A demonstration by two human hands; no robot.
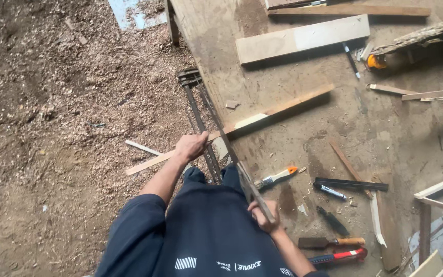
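Sawing a thin wooden strip [278, 109] at the workbench [334, 133] edge.
Left hand [190, 146] clenched on the strip's near-left overhang; right hand [263, 214] gripping the handsaw [232, 149]. Best kept pinned flat, strokes long and straight. Tools litter the dusty bench; wood shavings [52, 102] blanket the floor left.

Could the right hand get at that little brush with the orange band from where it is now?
Probably yes. The brush lies on the bench just beside the right hand, nothing between them. But that hand grips the saw, so it would have to let go first.
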